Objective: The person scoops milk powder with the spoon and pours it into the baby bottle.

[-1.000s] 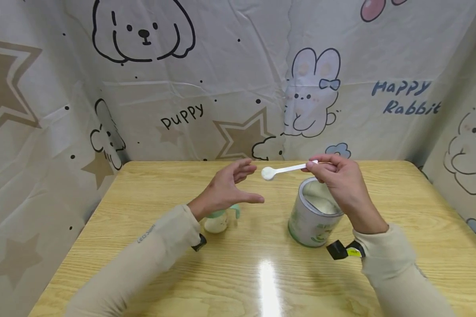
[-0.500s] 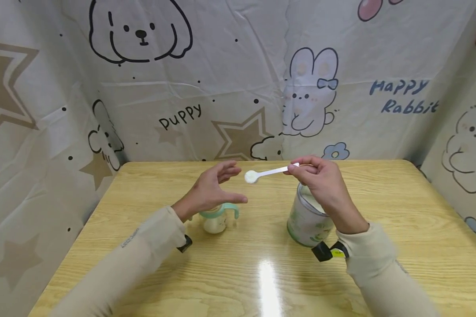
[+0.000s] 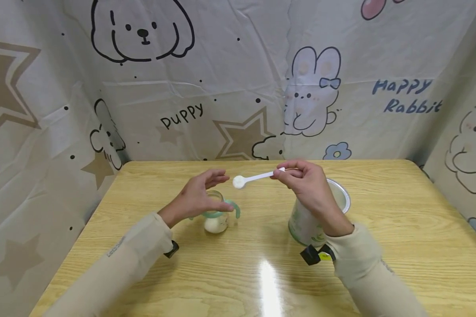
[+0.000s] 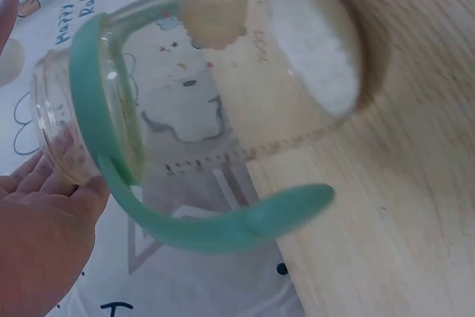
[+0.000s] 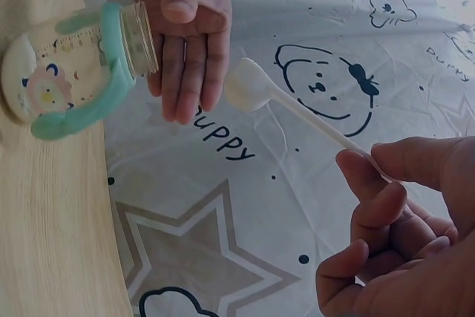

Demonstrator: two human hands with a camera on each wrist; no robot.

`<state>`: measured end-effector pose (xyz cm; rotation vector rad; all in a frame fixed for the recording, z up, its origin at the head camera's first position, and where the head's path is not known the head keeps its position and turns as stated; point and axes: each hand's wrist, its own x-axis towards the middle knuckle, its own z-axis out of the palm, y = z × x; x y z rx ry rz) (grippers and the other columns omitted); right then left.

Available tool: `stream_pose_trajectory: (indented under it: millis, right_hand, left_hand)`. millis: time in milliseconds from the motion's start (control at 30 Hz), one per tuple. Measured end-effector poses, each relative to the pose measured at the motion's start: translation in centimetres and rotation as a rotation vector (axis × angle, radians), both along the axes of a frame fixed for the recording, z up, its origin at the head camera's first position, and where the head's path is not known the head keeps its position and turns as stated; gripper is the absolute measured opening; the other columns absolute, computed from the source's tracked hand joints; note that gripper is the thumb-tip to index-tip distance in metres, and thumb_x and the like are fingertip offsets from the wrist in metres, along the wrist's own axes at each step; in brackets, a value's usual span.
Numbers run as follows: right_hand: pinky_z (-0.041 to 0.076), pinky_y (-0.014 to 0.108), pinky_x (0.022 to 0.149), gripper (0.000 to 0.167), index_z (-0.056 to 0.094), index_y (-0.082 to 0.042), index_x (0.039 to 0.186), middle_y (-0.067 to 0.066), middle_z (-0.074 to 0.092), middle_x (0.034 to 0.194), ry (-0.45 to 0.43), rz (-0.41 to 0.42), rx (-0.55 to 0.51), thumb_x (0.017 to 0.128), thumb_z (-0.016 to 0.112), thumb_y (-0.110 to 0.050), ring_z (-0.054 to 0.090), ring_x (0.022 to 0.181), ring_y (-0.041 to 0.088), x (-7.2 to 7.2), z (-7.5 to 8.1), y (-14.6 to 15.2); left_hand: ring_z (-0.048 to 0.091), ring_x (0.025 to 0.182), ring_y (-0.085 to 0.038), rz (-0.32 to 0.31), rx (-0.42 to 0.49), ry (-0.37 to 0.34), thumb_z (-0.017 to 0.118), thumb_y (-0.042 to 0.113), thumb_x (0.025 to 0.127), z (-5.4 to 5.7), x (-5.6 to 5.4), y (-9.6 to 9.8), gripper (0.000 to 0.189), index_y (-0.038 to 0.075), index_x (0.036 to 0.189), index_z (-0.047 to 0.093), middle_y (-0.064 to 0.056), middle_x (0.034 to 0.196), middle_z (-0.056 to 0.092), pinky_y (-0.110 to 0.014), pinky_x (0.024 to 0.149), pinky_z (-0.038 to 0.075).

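Observation:
My right hand (image 3: 311, 187) pinches the end of a white measuring scoop (image 3: 258, 177), whose bowl is full of white powder. The scoop is level, in the air between the hands. My left hand (image 3: 198, 193) has its fingers and thumb spread beside the mouth of a baby bottle (image 4: 200, 72), holding nothing. That clear bottle stands uncapped on the table, with a green collar and green handles (image 4: 215, 228); white powder lies in its bottom. In the right wrist view the bottle's mouth (image 5: 139, 38) is near the left fingers. Behind my right hand stands a milk powder can (image 3: 303, 224), its top open.
The wooden table (image 3: 238, 281) reaches back to a cloth backdrop (image 3: 238, 79) printed with puppies, rabbits and stars. Cloth also hangs at both sides. The powder can is right of the bottle, with bare tabletop between them.
My right hand has carried the filled scoop leftward from above the can toward the bottle. My left hand has shifted left and slightly down, uncovering more of the bottle.

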<state>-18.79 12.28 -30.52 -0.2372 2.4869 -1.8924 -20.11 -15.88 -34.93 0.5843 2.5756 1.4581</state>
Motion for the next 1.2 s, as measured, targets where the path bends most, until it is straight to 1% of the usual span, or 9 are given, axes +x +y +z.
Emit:
stream_pose_trajectory:
  millis: [133,200,300,400,533,700,900,1000,1200]
  right_hand:
    - [0.047,0.025,0.079,0.026,0.066,0.002,0.113,0.003,0.077,0.096,-0.004,0.007,-0.006,0.097,0.069,-0.017,0.061,0.090,0.011,-0.1,-0.3,-0.7]
    - [0.048,0.025,0.081,0.025,0.067,0.003,0.113,0.004,0.077,0.096,0.003,0.013,-0.007,0.096,0.069,-0.016,0.064,0.094,0.012,-0.1,-0.5,-1.1]
    - [0.048,0.027,0.083,0.023,0.067,0.002,0.112,0.006,0.077,0.097,0.019,0.024,-0.002,0.096,0.068,-0.014,0.066,0.098,0.014,-0.1,-0.7,-1.6]
    - [0.048,0.026,0.081,0.021,0.067,0.002,0.111,0.007,0.076,0.097,0.031,0.030,0.001,0.096,0.068,-0.013,0.067,0.096,0.014,0.0,-0.9,-2.1]
    - [0.047,0.023,0.073,0.020,0.067,0.003,0.110,0.009,0.076,0.096,0.049,0.048,-0.007,0.096,0.068,-0.011,0.067,0.091,0.010,0.0,-1.1,-2.6]
    - [0.041,0.023,0.064,0.021,0.067,0.004,0.108,0.010,0.076,0.094,0.054,0.065,-0.019,0.094,0.070,-0.012,0.063,0.083,0.009,0.2,-1.5,-3.6]
    - [0.037,0.023,0.058,0.018,0.068,0.003,0.105,0.013,0.076,0.092,0.053,0.066,-0.017,0.092,0.072,-0.010,0.058,0.074,0.009,0.3,-2.0,-4.7]
    - [0.036,0.023,0.056,0.017,0.069,0.003,0.105,0.011,0.076,0.090,0.046,0.068,-0.012,0.093,0.072,-0.009,0.056,0.071,0.009,0.2,-2.2,-5.0]
    - [0.031,0.023,0.050,0.018,0.070,0.000,0.103,0.003,0.074,0.083,0.050,0.075,0.011,0.093,0.073,-0.014,0.045,0.061,0.009,0.3,-2.7,-5.3]
  left_hand:
    - [0.048,0.135,-0.026,0.006,-0.052,-0.001,0.094,0.027,0.069,-0.4,0.2,-0.4,0.093,0.005,0.145,0.045,-0.006,0.141,0.057,-0.051,0.111,0.038]
    - [0.048,0.135,-0.027,0.012,-0.063,-0.004,0.094,0.028,0.069,-0.7,0.3,-0.5,0.093,0.004,0.145,0.046,-0.006,0.140,0.059,-0.052,0.111,0.038]
    - [0.051,0.132,-0.027,0.018,-0.062,0.007,0.095,0.026,0.067,-1.2,0.4,-0.8,0.089,0.005,0.142,0.050,-0.006,0.134,0.062,-0.052,0.111,0.037]
    - [0.054,0.129,-0.029,0.015,-0.050,0.035,0.096,0.024,0.066,-1.7,0.4,-0.9,0.084,0.006,0.137,0.055,-0.009,0.128,0.065,-0.052,0.111,0.038]
    - [0.054,0.129,-0.029,0.022,-0.045,0.060,0.096,0.023,0.066,-2.1,0.5,-1.2,0.077,0.007,0.132,0.059,-0.007,0.125,0.066,-0.052,0.110,0.039]
    - [0.055,0.128,-0.027,0.049,-0.073,0.080,0.097,0.026,0.064,-2.5,0.5,-1.4,0.077,0.007,0.130,0.061,-0.004,0.126,0.066,-0.051,0.108,0.043]
    - [0.060,0.118,-0.023,0.077,-0.071,0.112,0.098,0.027,0.062,-3.1,0.4,-1.5,0.076,0.007,0.126,0.063,-0.004,0.120,0.068,-0.048,0.100,0.049]
    - [0.062,0.112,-0.020,0.081,-0.067,0.122,0.098,0.028,0.062,-3.3,0.4,-1.5,0.077,0.007,0.127,0.063,-0.003,0.117,0.068,-0.046,0.096,0.051]
    - [0.063,0.104,-0.019,0.081,-0.054,0.145,0.097,0.026,0.064,-3.7,0.4,-1.6,0.076,0.006,0.129,0.062,-0.005,0.117,0.068,-0.043,0.090,0.053]
